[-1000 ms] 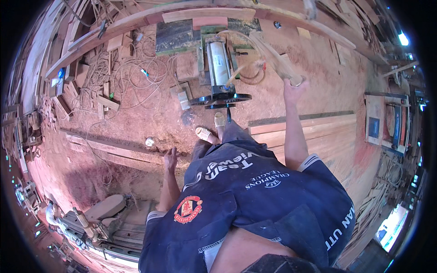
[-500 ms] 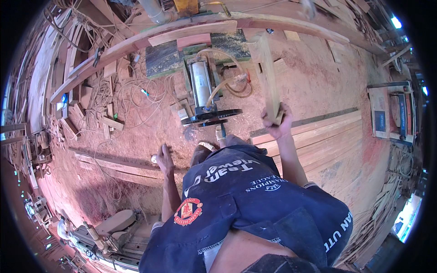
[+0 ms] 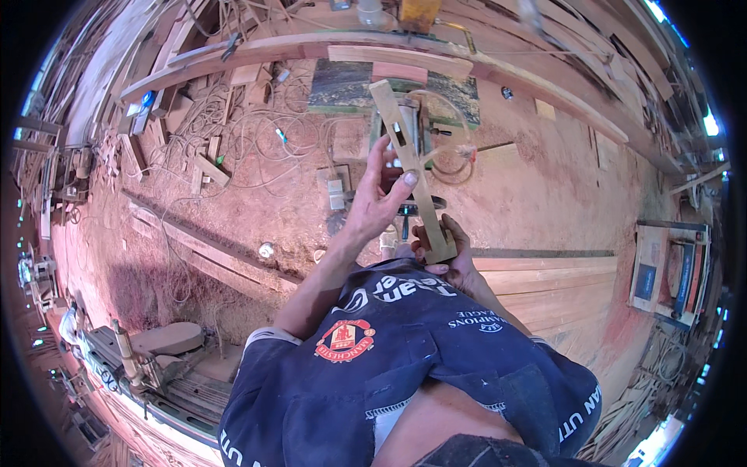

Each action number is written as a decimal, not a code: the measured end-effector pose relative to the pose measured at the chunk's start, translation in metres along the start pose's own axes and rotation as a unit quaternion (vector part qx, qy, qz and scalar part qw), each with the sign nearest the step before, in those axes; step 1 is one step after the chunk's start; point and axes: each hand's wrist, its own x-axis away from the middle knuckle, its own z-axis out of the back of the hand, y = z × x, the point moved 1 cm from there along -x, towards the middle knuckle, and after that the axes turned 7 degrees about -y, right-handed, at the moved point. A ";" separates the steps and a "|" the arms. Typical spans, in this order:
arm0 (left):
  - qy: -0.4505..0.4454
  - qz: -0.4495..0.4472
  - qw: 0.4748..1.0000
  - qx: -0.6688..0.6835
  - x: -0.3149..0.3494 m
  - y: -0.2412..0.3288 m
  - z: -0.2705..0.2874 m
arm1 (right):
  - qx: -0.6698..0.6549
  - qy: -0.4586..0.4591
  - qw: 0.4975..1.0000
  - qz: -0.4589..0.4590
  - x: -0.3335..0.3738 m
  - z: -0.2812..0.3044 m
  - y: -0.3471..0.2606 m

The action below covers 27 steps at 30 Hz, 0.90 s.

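Observation:
A pale wooden strip [image 3: 425, 204] slants across the middle in front of my body, with a rectangular slot cut through it near its far end. My right hand [image 3: 462, 255] is closed round the near end, close to my shirt. Farther up, my left hand [image 3: 375, 204] grips the left edge with the thumb lying on the wood; some of its fingers are hidden behind. Below the strip stands a machine [image 3: 420, 148] with a metal cylinder and a dark wheel, partly covered by the strip and my left hand.
A long timber beam [image 3: 303, 50] runs across the far side. Loose hoses and offcuts [image 3: 208, 167] lie at left. Long boards [image 3: 545, 274] rest on the dusty floor at right, near a framed wooden case [image 3: 644, 265]. Another machine [image 3: 167, 366] stands at lower left.
My right hand has brought the strip inward and tilted its far end left. My left hand has risen from beside my body and taken hold of the strip. The view has shifted slightly.

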 end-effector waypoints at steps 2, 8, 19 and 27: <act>0.012 0.002 1.000 0.004 0.015 0.001 0.018 | 0.004 0.010 1.000 -0.015 -0.015 -0.007 0.016; 0.077 0.023 0.997 0.016 0.066 0.018 0.106 | 0.079 0.053 0.994 -0.054 -0.077 -0.035 0.084; 0.197 0.011 0.980 -0.034 0.138 0.046 0.217 | 0.111 0.048 0.987 -0.103 -0.170 -0.055 0.166; 0.228 -0.147 0.842 0.466 0.137 0.057 0.243 | 0.749 -0.161 0.537 0.353 -0.200 -0.083 0.166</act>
